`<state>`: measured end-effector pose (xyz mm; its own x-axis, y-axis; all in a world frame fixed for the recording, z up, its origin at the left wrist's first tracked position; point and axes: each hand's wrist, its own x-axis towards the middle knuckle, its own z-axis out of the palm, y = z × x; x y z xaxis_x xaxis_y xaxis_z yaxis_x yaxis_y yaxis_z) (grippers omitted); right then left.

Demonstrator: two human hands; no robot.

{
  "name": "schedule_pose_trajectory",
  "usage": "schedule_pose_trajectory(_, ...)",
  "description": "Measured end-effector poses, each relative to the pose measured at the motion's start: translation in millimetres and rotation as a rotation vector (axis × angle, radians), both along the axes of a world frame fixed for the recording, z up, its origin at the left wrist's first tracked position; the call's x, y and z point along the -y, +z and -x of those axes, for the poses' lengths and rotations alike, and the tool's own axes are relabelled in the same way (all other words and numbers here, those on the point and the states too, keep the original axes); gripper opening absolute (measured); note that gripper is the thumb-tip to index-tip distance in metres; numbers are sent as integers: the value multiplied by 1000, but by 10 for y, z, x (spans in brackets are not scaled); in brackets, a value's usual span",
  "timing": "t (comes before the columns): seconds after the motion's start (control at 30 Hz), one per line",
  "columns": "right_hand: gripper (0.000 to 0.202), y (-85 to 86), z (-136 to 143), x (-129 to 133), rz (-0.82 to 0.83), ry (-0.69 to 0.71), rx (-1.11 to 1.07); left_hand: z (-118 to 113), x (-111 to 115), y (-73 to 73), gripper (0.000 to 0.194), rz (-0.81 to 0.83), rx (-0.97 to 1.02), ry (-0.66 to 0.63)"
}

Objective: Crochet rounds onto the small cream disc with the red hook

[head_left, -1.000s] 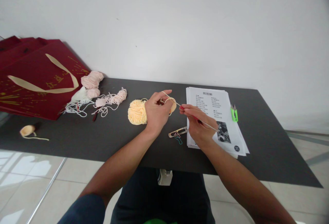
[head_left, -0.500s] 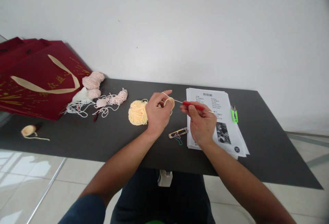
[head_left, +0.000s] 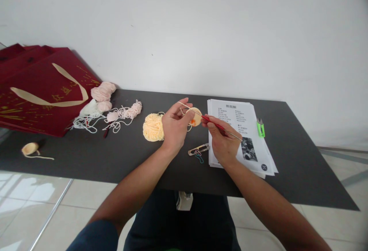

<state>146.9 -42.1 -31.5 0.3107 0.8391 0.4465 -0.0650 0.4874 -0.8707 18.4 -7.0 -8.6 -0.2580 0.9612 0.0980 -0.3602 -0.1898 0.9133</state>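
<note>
My left hand (head_left: 174, 126) pinches a small round cream crochet piece (head_left: 196, 116), with a strand of cream yarn running over its raised forefinger. My right hand (head_left: 222, 139) grips a crochet hook with a red handle (head_left: 218, 126); the hook's tip is in the crochet piece. Just left of my left hand a ball of cream yarn (head_left: 153, 126) lies on the dark table (head_left: 120, 155). A metal clip with small coloured markers (head_left: 198, 150) lies below my hands.
A stack of printed pattern sheets (head_left: 243, 128) lies under my right hand, with green snips (head_left: 260, 127) beside it. Pink and white yarn bits (head_left: 107, 107) and red gift bags (head_left: 37, 89) sit at the left. A small cream crochet piece (head_left: 29, 149) lies near the table's left front edge.
My right hand pulled the hook back to the right and then brought it in again to the crochet piece. My left hand turned the piece so its round face shows.
</note>
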Motion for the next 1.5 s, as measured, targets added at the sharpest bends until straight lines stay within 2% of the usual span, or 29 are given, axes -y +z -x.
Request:
schedule_pose_trajectory(0.17,22,-3,-42,-10,-74,0,107,18,-1,55,42,12,158,-67)
schedule_pose_trajectory(0.3,28,1,-67,-25,-202,-21,239,43,-8,115,44,103,266,-157)
schedule_pose_trajectory(0.4,31,-7,-70,-39,-250,-14,261,77,-32,141,45,175,344,-236)
schedule_pose_trajectory(0.5,26,-14,-66,-53,-197,22,209,114,-53,153,47,223,383,-306)
schedule_pose_trajectory(0.57,22,-6,-70,-77,-109,73,88,129,-54,162,47,235,383,-341)
schedule_pose_trajectory(0.7,11,63,-128,-173,2,234,-188,134,-29,170,49,224,323,-392)
schedule_pose_trajectory(0.8,8,127,-213,-241,-18,269,-209,129,-13,147,49,162,181,-378)
schedule_pose_trajectory(0.93,8,155,-295,-240,-92,159,-13,114,-17,85,45,104,-58,-280)
schedule_pose_trajectory(1.1,7,126,-271,-137,-198,26,240,82,-19,46,35,42,-243,-94)
schedule_pose_trajectory(1.17,7,133,-245,-99,-215,3,269,76,-4,56,34,25,-308,-48)
schedule_pose_trajectory(1.23,6,159,-226,-80,-186,-13,208,77,14,71,34,-5,-354,-30)
schedule_pose_trajectory(1.33,8,204,-227,-94,-85,12,38,90,21,78,32,-54,-360,-56)
schedule_pose_trajectory(1.5,15,238,-268,-167,7,134,-175,114,-33,47,34,-41,-194,-216)
